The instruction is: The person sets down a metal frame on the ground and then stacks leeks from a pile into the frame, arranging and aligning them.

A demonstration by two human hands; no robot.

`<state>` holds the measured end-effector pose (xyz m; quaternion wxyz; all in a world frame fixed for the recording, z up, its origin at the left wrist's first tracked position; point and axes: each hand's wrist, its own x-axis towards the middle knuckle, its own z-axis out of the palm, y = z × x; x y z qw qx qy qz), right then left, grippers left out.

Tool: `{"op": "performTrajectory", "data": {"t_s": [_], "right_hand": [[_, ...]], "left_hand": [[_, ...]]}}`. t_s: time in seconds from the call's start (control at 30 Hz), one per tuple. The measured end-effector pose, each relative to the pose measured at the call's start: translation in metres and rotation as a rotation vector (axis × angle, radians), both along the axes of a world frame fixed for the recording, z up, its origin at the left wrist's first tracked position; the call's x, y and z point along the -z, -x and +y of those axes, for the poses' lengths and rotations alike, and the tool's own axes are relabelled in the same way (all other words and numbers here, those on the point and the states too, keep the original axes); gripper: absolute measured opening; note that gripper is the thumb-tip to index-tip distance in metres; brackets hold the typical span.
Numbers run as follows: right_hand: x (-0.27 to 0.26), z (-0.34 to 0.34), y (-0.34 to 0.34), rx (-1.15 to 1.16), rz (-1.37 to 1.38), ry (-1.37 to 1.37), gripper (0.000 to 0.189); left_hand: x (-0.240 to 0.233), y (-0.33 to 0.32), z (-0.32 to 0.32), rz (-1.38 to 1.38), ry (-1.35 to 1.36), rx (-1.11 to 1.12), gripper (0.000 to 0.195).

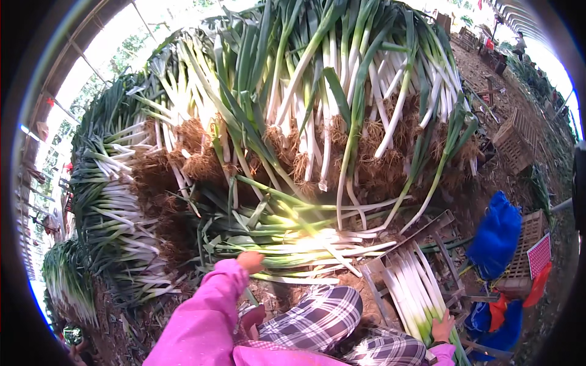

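Long green onions or leeks (293,247) lie loosely on the ground before me, white ends pointing right. My left hand (251,261), below a pink sleeve, is at the leafy left part of this layer; whether its fingers hold a stalk does not show. A bunch of trimmed white stalks (407,288) rests on a metal rack (380,299) at my right. My right hand (443,326) lies on the green part of that bunch, fingers spread against its right side. Large piles of stalks with brown roots (329,123) rise beyond.
More stalks (132,219) are heaped along the left. At the right are blue mesh bags (494,235), a plastic crate (533,228), a pink dotted sheet (539,256) and orange cloth (538,286). Another crate (516,139) lies farther off. A person (520,45) is in the distance.
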<state>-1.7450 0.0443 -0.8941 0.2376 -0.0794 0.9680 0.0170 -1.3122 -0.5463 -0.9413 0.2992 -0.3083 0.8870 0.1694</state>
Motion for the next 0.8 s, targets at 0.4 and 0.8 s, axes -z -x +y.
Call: {"op": "performTrajectory", "data": {"t_s": [0.4, 0.8], "right_hand": [[0.001, 0.015, -0.003, -0.031, -0.013, 0.06, 0.08], [0.003, 0.014, -0.001, 0.008, -0.004, 0.041, 0.082]], "left_hand": [[0.152, 0.159, 0.036, 0.301, 0.154, -0.1, 0.029], [0.115, 0.126, 0.075, 0.071, 0.089, -0.005, 0.03]]}}
